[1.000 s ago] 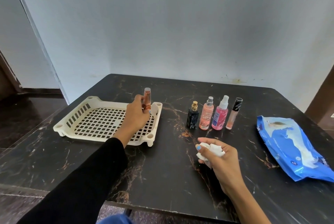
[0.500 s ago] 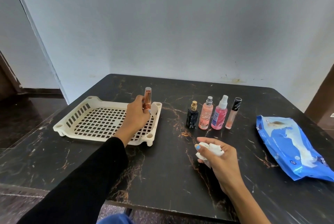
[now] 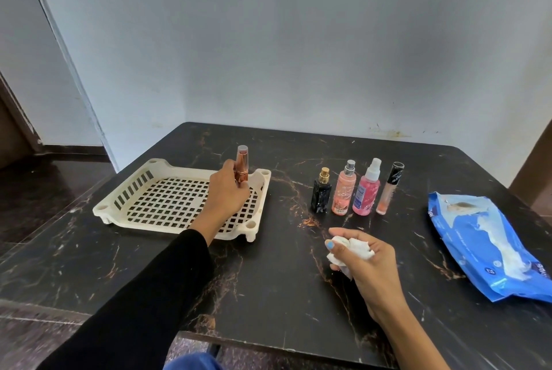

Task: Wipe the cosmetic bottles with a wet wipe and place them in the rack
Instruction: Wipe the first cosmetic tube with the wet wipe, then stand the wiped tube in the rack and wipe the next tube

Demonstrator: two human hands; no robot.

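Little has moved since the earlier frames: we see the left hand (image 3: 228, 190) still gripping the copper tube (image 3: 241, 167) at the rack's far right corner, with only a slight camera shift. Its fingers curl round the tube's lower part. Tube stands upright, long axis vertical, cap end pointing up; we can't tell whether its base touches the rack floor, as the hand hides it. Looks metallic rose-copper, slim, with a paler flat top.

Rack (image 3: 143, 190) is cream plastic with a square-grid floor and slotted side wall, sitting left of centre on the black marbled desk (image 3: 268, 295). Right hand (image 3: 363, 262), lower centre-right, is curled round a crumpled white wet wipe (image 3: 355, 247), clear of the bottles.

Four more bottles stand upright in a row right of the rack, tops up: black bottle (image 3: 321, 190) with gold cap, peach spray bottle (image 3: 344, 189), pink spray bottle (image 3: 366, 189) with white nozzle, thin lip-gloss tube (image 3: 389, 189) with black cap. They stand just beside one another. Blue wipe pack (image 3: 484, 247) lies flat at the right edge, a white wipe poking from its opening.
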